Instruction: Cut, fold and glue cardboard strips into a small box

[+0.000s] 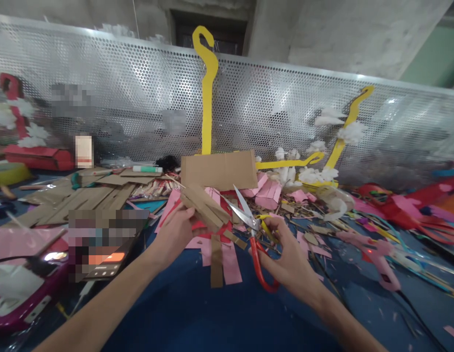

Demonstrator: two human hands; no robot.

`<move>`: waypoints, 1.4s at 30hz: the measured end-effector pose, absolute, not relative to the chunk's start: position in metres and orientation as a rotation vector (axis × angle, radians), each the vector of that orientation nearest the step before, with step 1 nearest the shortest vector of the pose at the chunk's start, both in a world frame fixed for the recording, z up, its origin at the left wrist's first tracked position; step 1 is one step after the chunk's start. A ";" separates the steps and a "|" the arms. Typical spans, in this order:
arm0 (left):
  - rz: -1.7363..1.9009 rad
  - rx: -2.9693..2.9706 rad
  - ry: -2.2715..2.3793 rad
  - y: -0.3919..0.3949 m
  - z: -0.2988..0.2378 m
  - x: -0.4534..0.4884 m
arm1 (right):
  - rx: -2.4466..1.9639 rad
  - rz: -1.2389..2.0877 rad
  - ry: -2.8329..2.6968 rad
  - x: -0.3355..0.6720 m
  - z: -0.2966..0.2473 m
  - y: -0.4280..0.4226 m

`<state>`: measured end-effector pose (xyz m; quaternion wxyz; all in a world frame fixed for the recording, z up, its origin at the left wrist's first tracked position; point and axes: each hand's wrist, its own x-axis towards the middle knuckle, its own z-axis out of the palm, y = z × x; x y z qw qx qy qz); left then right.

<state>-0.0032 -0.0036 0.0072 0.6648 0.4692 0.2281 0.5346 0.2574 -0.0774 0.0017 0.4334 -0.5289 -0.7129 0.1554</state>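
Note:
My left hand [179, 227] grips a few brown cardboard strips [205, 208], thumb on top, near the middle of the view. In my right hand [285, 249] is a pair of scissors [254, 234] with one red and one yellow handle. The scissor blades stand apart and point up and left, close to the right end of the strips. Below them on the blue surface lie pink paper pieces [232, 264] and a single brown cardboard strip [216, 264]. Red paper [226, 233] shows partly beneath the held strips. A cardboard box [218, 170] stands just behind.
A yellow hook-shaped cutout [208, 98] rises behind the box against a perforated metal panel [139, 98]. At right lies a pink glue gun [374, 254] with its cord. Cardboard pieces [80, 200] and a glue stick [147, 169] are at left, scraps all around.

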 end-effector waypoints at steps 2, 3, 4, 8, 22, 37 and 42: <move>1.156 0.980 0.496 -0.005 0.011 -0.004 | -1.315 0.390 -1.778 0.257 0.001 -0.078; 1.139 0.949 0.488 -0.006 0.013 -0.004 | -1.323 0.381 -1.781 0.257 0.000 -0.078; 1.126 0.927 0.483 -0.008 0.015 -0.004 | -1.338 0.363 -1.782 0.257 -0.001 -0.077; 1.110 0.857 0.470 -0.012 0.019 -0.004 | -1.457 0.275 -1.752 0.260 -0.005 -0.072; 0.859 0.745 0.440 -0.019 0.011 -0.003 | -1.576 0.061 -1.863 0.275 -0.033 -0.058; 0.854 0.896 0.431 -0.028 0.003 0.009 | -1.174 0.719 -1.913 0.241 0.006 -0.092; 0.811 0.958 0.480 -0.035 -0.002 0.015 | -1.109 1.013 -1.735 0.234 0.000 -0.094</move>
